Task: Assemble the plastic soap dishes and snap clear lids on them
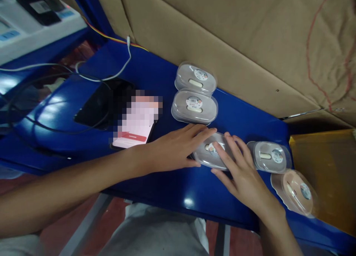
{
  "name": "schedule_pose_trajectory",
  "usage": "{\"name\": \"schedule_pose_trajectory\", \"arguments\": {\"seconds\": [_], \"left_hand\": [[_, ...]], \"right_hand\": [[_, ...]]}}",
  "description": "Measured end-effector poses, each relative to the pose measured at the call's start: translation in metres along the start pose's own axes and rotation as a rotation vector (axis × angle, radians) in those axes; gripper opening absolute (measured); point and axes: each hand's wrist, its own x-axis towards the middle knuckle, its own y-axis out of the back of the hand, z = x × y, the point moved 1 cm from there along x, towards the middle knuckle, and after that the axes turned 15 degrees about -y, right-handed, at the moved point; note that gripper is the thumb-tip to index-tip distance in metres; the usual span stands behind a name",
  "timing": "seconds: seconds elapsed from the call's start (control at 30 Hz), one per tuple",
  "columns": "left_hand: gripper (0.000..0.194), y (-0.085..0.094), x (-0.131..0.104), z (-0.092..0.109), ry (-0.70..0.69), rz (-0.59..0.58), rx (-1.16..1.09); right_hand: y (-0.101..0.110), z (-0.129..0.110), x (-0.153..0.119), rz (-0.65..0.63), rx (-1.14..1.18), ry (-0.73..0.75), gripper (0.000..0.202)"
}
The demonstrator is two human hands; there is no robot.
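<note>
A grey oval case in clear plastic packaging (214, 156) lies on the blue table between my hands. My left hand (182, 146) grips its left end, the thumb at the near side and the fingers over the far edge. On its right end rests my right hand (236, 167), with a finger across the round label and the thumb along the near edge. Two similar grey cases, one (194, 105) in front of the other (196, 78), sit beyond. Right of my right hand are a smaller-looking grey case (269, 156) and a pinkish case (299, 193).
Left on the blue table (167, 185) lie a lit phone (136, 126), a dark device (96, 104) and cables. Brown cardboard (208, 37) lines the back. A yellowish box (325, 174) stands at the right, a white machine (41, 33) at the upper left.
</note>
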Motion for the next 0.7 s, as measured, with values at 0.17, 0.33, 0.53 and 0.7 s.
{"name": "schedule_pose_trajectory", "arguments": {"seconds": [0.17, 0.33, 0.53, 0.7], "left_hand": [[0.101, 0.0011, 0.0009, 0.0001, 0.003, -0.005, -0.002], [0.101, 0.0024, 0.0006, -0.0001, 0.003, -0.008, 0.015], [0.097, 0.0007, 0.0008, 0.0001, -0.018, 0.026, 0.015], [0.082, -0.0052, 0.0003, 0.002, -0.054, 0.027, 0.157]], "right_hand": [[-0.0015, 0.0024, 0.0006, -0.051, 0.05, -0.001, 0.08], [-0.005, 0.0019, 0.001, -0.027, 0.043, -0.016, 0.08], [-0.0039, 0.0031, 0.0028, -0.018, 0.036, -0.024, 0.079], [0.0036, 0.0041, 0.0024, 0.033, -0.044, -0.06, 0.076]]}}
